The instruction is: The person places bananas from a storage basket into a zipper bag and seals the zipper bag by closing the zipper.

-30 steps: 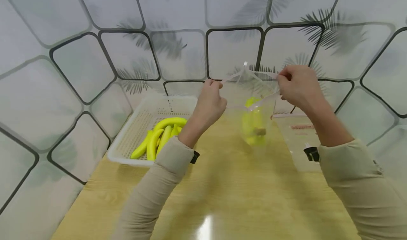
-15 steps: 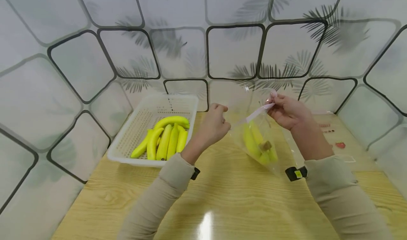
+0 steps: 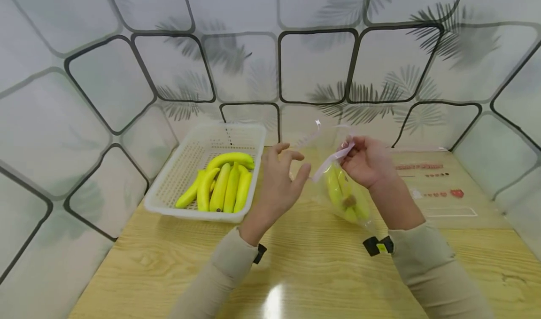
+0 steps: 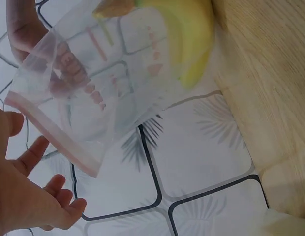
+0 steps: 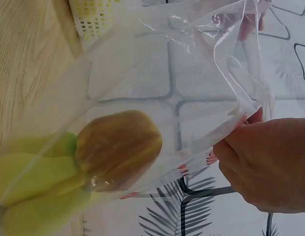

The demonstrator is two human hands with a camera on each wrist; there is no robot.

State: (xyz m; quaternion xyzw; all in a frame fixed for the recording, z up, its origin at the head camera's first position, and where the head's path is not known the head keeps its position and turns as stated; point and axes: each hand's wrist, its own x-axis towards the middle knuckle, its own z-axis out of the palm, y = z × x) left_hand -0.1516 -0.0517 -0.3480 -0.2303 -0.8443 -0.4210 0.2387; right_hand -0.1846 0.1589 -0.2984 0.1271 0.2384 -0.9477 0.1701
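Observation:
A clear zip bag [image 3: 323,145] hangs just right of the table's middle, with a pinkish zip strip along its mouth. Inside it, a bunch of yellow bananas [image 3: 338,187] sits low, its brown stem end [image 5: 120,150] large in the right wrist view. My right hand [image 3: 372,164] pinches the bag's mouth edge between thumb and fingers. To the left of the bag, my left hand [image 3: 276,185] has its fingers spread and thumb apart, holding nothing. In the left wrist view its fingertips [image 4: 34,155] lie right beside the bag's pink strip [image 4: 54,135].
At the left stands a white perforated basket [image 3: 261,150] with several bananas [image 3: 220,187] in it. Flat on the table at the right lies another clear bag [image 3: 439,206] with red print. A patterned wall covering [image 3: 317,65] rises behind the wooden table [image 3: 321,272].
Both hands held the raised bag's mouth apart; the left has since let go and its fingers have spread. My right hand has come down and leftward with the bag.

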